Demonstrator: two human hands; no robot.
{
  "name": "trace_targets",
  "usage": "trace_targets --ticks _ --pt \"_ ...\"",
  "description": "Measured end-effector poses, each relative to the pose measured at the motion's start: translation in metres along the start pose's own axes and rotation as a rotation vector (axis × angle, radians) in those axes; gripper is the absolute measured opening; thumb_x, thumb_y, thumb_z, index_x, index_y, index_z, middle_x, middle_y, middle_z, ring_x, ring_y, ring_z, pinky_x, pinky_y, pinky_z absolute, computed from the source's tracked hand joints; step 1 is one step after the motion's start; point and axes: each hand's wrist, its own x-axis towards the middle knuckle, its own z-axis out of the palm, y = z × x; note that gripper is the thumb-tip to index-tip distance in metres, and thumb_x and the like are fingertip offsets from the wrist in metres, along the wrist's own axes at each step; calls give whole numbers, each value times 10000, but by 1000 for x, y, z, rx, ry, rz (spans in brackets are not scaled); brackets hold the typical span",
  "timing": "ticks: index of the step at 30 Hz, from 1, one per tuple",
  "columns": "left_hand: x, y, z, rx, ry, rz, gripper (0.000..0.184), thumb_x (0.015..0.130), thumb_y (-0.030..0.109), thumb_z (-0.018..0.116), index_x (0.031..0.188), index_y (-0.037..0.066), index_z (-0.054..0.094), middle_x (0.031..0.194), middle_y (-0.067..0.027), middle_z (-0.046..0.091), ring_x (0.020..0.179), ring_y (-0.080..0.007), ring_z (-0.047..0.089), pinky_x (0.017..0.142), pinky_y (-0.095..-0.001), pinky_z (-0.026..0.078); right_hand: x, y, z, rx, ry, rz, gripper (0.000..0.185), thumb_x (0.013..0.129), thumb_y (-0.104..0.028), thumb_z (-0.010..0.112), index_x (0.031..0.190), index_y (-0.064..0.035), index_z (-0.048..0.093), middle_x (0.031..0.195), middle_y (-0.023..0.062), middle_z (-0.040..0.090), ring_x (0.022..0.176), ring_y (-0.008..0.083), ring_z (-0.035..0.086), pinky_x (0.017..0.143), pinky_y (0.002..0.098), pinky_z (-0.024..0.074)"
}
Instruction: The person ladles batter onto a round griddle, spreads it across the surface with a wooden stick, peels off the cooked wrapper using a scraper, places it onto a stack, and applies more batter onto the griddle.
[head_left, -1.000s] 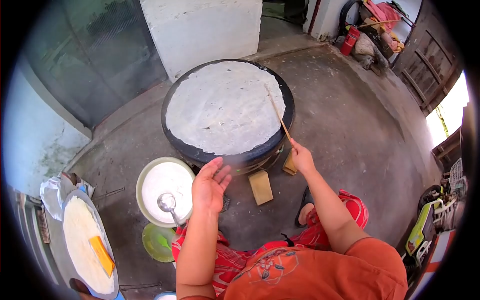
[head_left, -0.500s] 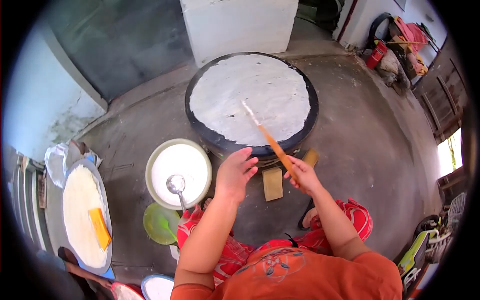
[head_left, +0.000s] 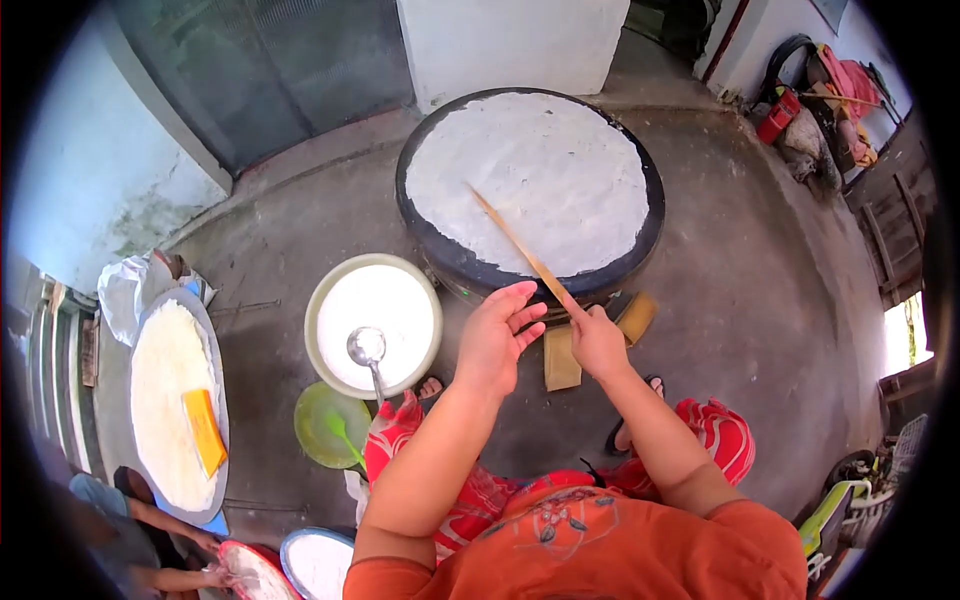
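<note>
My right hand (head_left: 598, 345) grips the lower end of a long flat wooden spatula (head_left: 515, 240). The blade slants up and left over a pale layer of batter (head_left: 540, 150) that covers most of a large round black griddle (head_left: 420, 235); whether it touches the layer I cannot tell. My left hand (head_left: 498, 340) is raised beside the griddle's near edge, fingers apart and holding nothing, just left of the spatula. To its left stands a pale green basin (head_left: 313, 330) of white batter, with a metal ladle (head_left: 367, 347) resting in it.
A green bowl (head_left: 312, 440) sits by my left knee. Far left lies a stack of pale round sheets (head_left: 165, 380) with an orange scraper-like piece (head_left: 204, 430) on it. Another person's hand (head_left: 212, 577) reaches a red basin (head_left: 255, 555). Yellowish blocks (head_left: 562, 365) lie below the griddle.
My right hand and the spatula have shifted left, and the blade's tip now points further left. The hands are closer together. The whole view has shifted slightly.
</note>
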Motion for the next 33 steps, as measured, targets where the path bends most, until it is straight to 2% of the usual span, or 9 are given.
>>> trace_targets --ticks 3,6,8,12,14,16,20,30,33 --pt "1 -1 -1 10 -3 -12 233 823 125 485 1034 30 514 1014 -58 524 897 -183 528 764 -312 433 -3 -4 4 -178 -102 49 432 817 -129 473 1238 -220 456 738 156 519 683 315 559 593 410 446" --pt "1 -2 -3 9 -3 -22 232 827 129 485 1036 32 514 1017 -62 524 897 -185 529 765 -313 432 -10 3 8 40 -110 -60 414 834 -128 464 1239 -215 459 715 98 512 630 243 553 535 349 439" --pt "-1 -1 -1 13 3 -19 231 827 128 485 1036 33 514 1017 -62 524 899 -186 528 767 -314 432 -10 13 -2 814 -417 425 388 861 -131 437 1243 -192 459 693 20 482 581 132 499 487 267 401" --pt "-2 -1 -2 17 1 -17 231 827 122 484 1039 35 514 1020 -60 525 905 -189 527 771 -319 429 -15 20 -17 988 -247 596 353 890 -126 388 1232 -150 473 710 -3 514 509 49 415 446 204 361" --pt "-1 -3 -4 11 1 -26 231 828 120 482 1040 34 513 1025 -58 523 907 -189 526 771 -320 429 -21 30 -6 828 -193 296 354 900 -121 378 1242 -162 460 687 7 521 464 46 388 423 184 336" --pt "-1 -3 -3 5 -2 -33 231 828 118 480 1042 34 511 1029 -56 522 909 -189 526 772 -320 429 -21 26 -19 830 -422 390 344 910 -122 359 1238 -155 457 657 12 516 431 55 377 397 183 321" --pt "-2 -3 0 33 10 -34 236 831 116 475 1049 31 505 1039 -59 516 914 -189 525 783 -324 424 4 35 -32 1046 -75 629 362 913 -127 327 1267 -130 401 665 44 527 419 73 414 361 198 332" --pt "-1 -5 4 29 -4 -41 233 823 112 484 1038 28 510 1041 -62 519 916 -187 530 781 -321 426 54 15 -13 1062 -275 586 369 912 -161 333 1275 -133 393 686 40 536 439 64 413 379 203 352" --pt "0 -6 3 20 -2 -44 232 820 108 484 1037 29 513 1034 -61 524 912 -184 534 774 -317 429 76 24 8 945 -286 582 378 900 -183 364 1275 -147 393 714 89 558 500 143 511 440 265 415"
